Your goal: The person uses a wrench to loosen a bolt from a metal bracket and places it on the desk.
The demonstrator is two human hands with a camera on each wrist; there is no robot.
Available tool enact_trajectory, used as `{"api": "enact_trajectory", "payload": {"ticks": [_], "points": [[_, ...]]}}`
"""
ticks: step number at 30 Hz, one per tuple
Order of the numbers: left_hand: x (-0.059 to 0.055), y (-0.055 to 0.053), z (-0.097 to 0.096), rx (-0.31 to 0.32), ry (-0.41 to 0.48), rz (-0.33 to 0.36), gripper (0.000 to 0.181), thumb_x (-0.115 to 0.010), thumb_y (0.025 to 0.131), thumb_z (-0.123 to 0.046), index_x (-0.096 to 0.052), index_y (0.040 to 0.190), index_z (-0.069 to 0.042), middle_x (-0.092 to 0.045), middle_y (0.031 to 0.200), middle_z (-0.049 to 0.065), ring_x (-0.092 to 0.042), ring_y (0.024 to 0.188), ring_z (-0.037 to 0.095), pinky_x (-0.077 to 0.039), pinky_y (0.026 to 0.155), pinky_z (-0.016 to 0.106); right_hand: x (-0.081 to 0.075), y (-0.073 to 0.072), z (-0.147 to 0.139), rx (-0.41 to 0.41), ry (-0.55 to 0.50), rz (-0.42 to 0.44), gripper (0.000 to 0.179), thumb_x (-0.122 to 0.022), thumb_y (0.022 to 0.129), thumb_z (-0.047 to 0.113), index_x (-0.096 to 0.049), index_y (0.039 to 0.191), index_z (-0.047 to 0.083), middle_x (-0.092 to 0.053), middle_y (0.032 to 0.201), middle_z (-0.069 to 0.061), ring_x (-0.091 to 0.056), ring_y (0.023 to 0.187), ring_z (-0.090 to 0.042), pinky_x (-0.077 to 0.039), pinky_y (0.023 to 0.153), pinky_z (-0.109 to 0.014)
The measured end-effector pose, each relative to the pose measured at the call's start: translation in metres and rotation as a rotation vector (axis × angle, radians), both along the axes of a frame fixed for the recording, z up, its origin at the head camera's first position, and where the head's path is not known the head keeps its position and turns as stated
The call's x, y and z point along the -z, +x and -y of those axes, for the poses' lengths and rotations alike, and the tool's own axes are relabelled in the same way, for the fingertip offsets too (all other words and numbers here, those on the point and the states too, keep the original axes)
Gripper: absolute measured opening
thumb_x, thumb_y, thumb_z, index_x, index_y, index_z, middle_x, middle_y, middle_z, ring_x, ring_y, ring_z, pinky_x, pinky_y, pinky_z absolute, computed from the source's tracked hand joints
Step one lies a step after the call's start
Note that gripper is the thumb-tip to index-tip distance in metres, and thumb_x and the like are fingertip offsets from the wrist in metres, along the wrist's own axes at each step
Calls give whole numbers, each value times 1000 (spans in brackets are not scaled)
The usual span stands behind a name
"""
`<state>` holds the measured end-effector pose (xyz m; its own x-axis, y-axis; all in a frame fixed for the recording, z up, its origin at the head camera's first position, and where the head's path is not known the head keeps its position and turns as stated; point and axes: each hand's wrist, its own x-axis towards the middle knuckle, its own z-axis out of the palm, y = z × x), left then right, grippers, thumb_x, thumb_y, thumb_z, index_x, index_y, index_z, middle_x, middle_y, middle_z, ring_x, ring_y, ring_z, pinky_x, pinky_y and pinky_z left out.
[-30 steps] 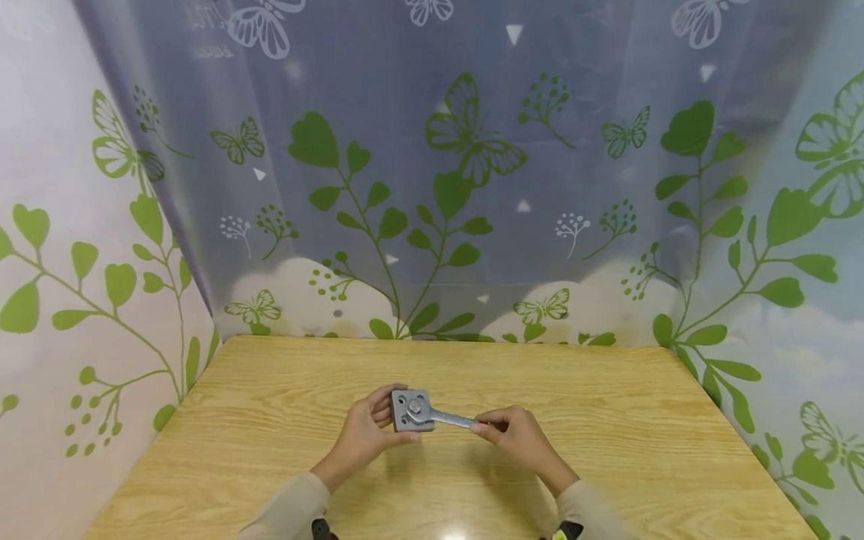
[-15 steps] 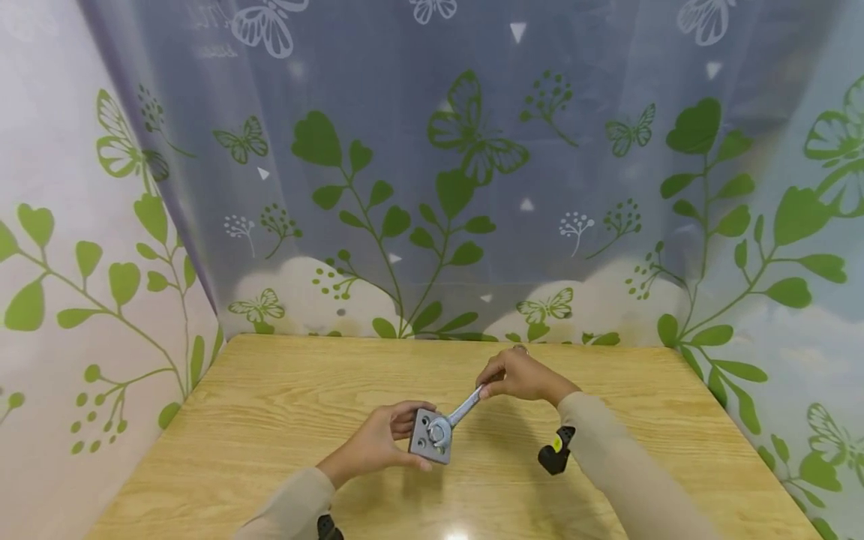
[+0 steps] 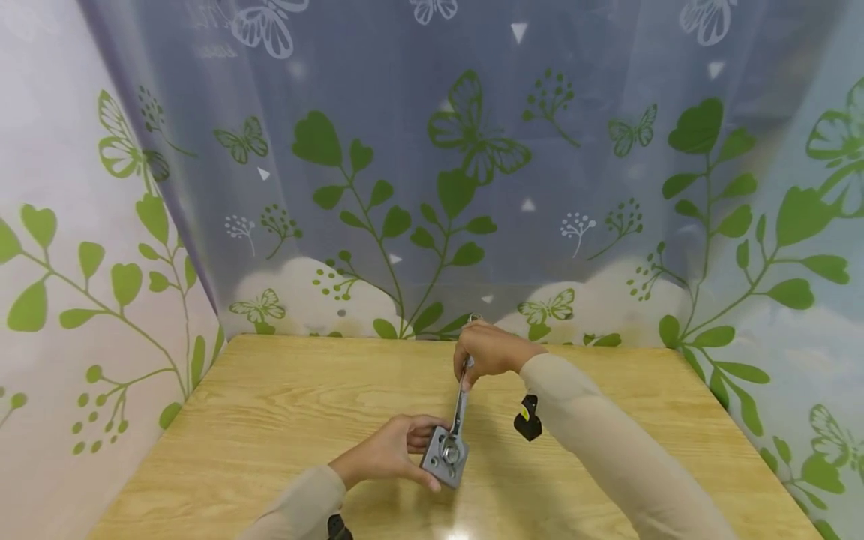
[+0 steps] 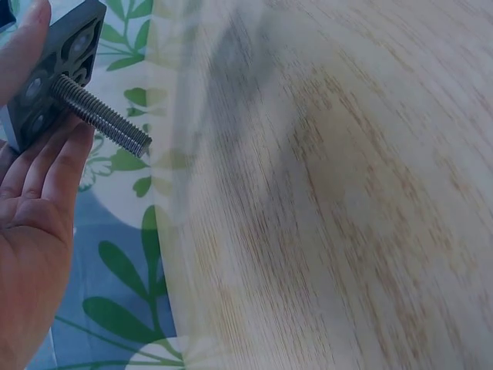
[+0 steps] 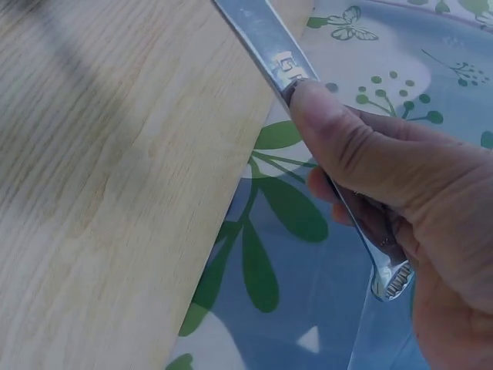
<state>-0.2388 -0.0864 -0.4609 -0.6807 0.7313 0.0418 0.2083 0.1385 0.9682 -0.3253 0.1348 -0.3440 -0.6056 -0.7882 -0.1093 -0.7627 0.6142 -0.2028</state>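
Observation:
My left hand grips a square grey plate with holes by its edges, above the table. Through the plate's middle runs a bolt, its hex head facing up in the head view. Its threaded shank sticks out of the underside in the left wrist view. A shiny wrench fits around the bolt head, its handle pointing away from me. Near the far end of that handle, my right hand pinches it between thumb and fingers. The wrench's toothed other end shows beyond the right hand.
A wood-grain table lies beneath both hands. Curtains with green leaves and butterflies hang behind it and at both sides. A black device is strapped at the right wrist, another at the left.
My right hand has swung the wrench handle counterclockwise, from pointing right to pointing away from me. The left hand has shifted slightly right and nearer with the plate, which is tilted more.

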Motion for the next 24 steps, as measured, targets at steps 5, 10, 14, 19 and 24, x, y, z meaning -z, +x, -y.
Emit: {"api": "enact_trajectory", "payload": {"ticks": [5, 10, 14, 19, 24], "points": [[1, 2, 1, 18, -11, 7, 73, -84, 70, -3, -49, 134, 3, -59, 129, 17, -61, 115, 18, -52, 96, 27, 3, 1, -3, 24, 2, 6, 7, -80, 73, 29, -75, 72, 25, -69, 73, 18, -62, 75, -2, -27, 115, -43], [6, 1, 5, 29, -17, -16, 75, -84, 70, -5, -48, 135, 3, -59, 129, 16, -60, 117, 17, -50, 98, 26, 11, 0, -23, 53, -68, -14, 5, -79, 75, 27, -77, 78, 24, -69, 75, 18, -61, 72, 1, -38, 103, -42], [12, 0, 10, -1, 0, -43, 76, -85, 70, -9, -47, 134, 5, -59, 130, 18, -59, 117, 17, -50, 98, 26, 16, 2, -52, 99, -144, 18, 11, -77, 79, 25, -78, 87, 17, -72, 80, 11, -61, 70, 1, -46, 83, -32], [15, 2, 18, -105, 13, -67, 79, -86, 68, -11, -46, 133, 9, -57, 131, 22, -58, 119, 26, -50, 98, 26, 24, 12, -88, 175, -231, 111, 19, -70, 86, 23, -75, 98, 9, -72, 91, 2, -61, 72, -5, -52, 61, -21], [15, 4, 20, -254, 29, -84, 82, -88, 66, -14, -47, 133, 9, -55, 130, 26, -57, 119, 35, -50, 97, 28, 38, 33, -105, 258, -327, 142, 21, -67, 90, 27, -74, 100, 11, -71, 90, 3, -58, 67, -6, -48, 55, -21]]}}
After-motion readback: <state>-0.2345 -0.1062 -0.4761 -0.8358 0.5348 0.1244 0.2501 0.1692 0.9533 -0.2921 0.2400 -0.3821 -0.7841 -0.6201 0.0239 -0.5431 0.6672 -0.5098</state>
